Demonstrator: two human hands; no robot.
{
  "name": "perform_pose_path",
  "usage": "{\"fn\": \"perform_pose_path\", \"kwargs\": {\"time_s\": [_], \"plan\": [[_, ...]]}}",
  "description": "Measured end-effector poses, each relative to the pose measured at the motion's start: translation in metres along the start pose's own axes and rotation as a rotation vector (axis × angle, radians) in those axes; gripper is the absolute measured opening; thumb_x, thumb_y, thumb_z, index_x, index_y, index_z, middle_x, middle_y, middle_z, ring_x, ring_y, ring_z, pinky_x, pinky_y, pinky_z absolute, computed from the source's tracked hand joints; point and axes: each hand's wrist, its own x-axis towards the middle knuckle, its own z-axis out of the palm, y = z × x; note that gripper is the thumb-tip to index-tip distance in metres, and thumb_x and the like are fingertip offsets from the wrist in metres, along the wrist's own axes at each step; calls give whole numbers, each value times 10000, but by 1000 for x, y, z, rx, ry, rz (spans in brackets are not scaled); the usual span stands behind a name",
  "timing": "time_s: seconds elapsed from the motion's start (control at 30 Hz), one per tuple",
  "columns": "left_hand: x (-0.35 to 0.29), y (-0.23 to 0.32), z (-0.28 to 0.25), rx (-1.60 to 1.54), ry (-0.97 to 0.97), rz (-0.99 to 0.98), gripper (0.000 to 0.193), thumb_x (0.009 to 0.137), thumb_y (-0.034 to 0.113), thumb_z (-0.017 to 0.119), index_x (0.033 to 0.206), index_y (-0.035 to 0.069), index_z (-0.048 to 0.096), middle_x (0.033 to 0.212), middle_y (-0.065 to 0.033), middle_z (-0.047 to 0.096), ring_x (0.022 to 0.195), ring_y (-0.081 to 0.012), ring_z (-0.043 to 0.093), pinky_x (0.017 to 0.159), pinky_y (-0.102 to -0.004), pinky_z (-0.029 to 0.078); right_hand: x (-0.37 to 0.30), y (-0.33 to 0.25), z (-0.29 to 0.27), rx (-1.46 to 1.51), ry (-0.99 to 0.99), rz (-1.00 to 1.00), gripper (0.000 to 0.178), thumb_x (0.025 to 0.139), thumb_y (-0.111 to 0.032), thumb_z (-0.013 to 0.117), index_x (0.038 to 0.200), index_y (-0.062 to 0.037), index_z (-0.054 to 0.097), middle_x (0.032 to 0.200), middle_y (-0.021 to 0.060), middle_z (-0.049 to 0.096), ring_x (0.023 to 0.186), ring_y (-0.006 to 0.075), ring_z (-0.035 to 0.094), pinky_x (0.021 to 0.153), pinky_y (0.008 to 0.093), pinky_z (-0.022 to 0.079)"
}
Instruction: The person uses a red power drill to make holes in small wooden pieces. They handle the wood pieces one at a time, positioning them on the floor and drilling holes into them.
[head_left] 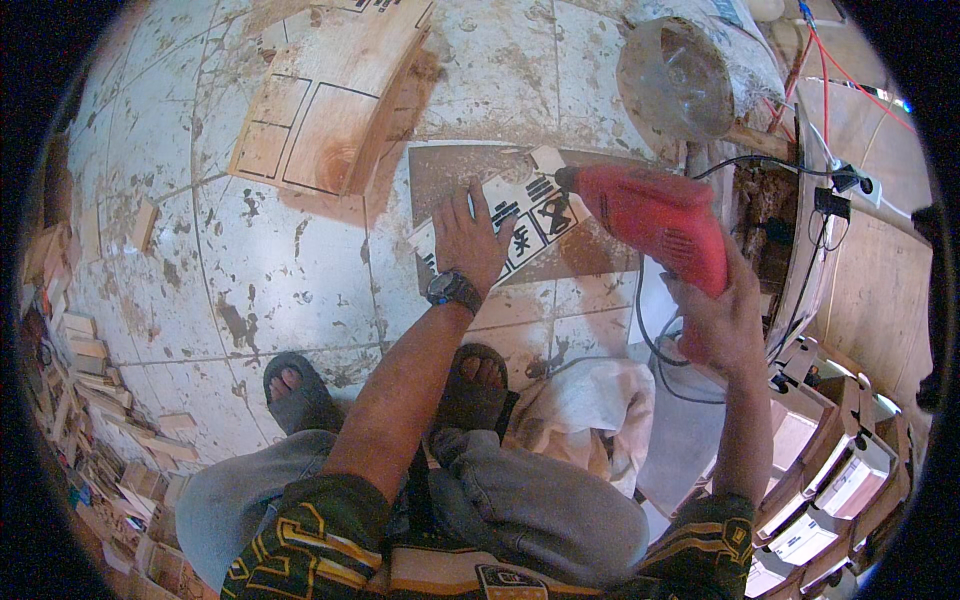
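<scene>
Fingers (478,205) of the left hand (466,245) spread flat, pressing a white board with black markings (535,215) at frame centre. The right hand (722,322), centre right, wraps closed around a red power drill (655,222), its tip at the board's upper edge.

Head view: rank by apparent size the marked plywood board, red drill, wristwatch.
1. Marked plywood board, largest.
2. Red drill, gripped by the right hand; it sits nearer the camera, so it looks bigger than it is.
3. Wristwatch on the left hand, smallest.
</scene>
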Motion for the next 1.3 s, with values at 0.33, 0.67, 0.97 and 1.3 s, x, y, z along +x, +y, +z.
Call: {"fn": "perform_pose_path", "kwargs": {"time_s": [0.33, 0.67, 0.97, 1.3], "plan": [[0, -1, 4, 38, 16, -2, 809, 950, 538, 516, 1489, -29, 311, 1387, -270, 443, 1259, -460, 429, 1102, -537, 310, 15, -40, 0, -217, -76, -124, 637, 768, -71, 655, 1383, -31, 493, 977, 83, 681, 806, 160, 641, 765, 317, 523], [1, -1, 2, -25, -40, -22, 815, 953, 550, 508, 1488, -34, 315, 1392, -282, 445, 1291, -478, 417, 1127, -558, 282, 25, -47, 2, -301, -103, -110, 654, 772, -67, 643, 1404, -37, 477, 1000, 85, 677, 783, 147, 637, 747, 319, 531], [2, -2, 3, -59, -11, -7, 806, 959, 541, 498, 1484, -42, 311, 1382, -284, 453, 1269, -457, 443, 1112, -555, 294, 22, -40, 5, -292, -76, -54, 663, 771, -32, 645, 1411, -40, 471, 1088, 78, 663, 888, 139, 628, 810, 310, 521], [3, 0, -1, 4, -20, 3, 790, 939, 507, 543, 1463, -50, 343, 1389, -244, 465, 1262, -407, 449, 1104, -523, 312, 31, -44, 8, -346, -131, -117, 678, 770, -24, 645, 1421, -35, 456, 1079, 80, 658, 881, 151, 617, 805, 299, 509]]}}
